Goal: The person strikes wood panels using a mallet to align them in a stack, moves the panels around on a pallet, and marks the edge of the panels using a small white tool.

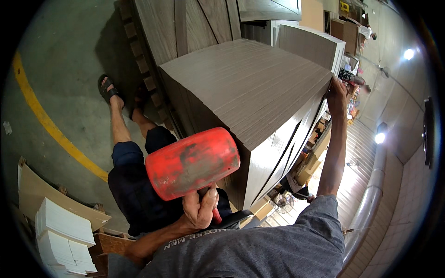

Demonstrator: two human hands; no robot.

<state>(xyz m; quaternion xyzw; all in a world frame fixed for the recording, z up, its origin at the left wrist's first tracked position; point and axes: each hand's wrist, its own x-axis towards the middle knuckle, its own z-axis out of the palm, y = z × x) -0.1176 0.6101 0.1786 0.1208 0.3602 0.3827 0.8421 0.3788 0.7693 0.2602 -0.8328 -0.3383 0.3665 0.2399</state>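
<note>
My left hand (199, 209) is closed around the handle of a red mallet (193, 162). The mallet's large, barrel-shaped head is scuffed with grey and dark marks, and it hangs close in front of the near corner of a stack of grey-brown wood-grain panels (245, 85). The panels are packed face to face, their edges forming one broad surface. With the arm stretched out, my right hand (337, 95) has its fingers bent over the far right corner of that stack. Part of those fingers is hidden behind the panel edge.
Under the stack runs a wooden pallet (143, 69). More panel stacks (310, 41) stand behind. A yellow line (55, 132) curves across the grey floor beside my sandalled feet. White boards (65, 227) lie piled at the lower left. A fan (283, 202) and cartons show beyond the stack.
</note>
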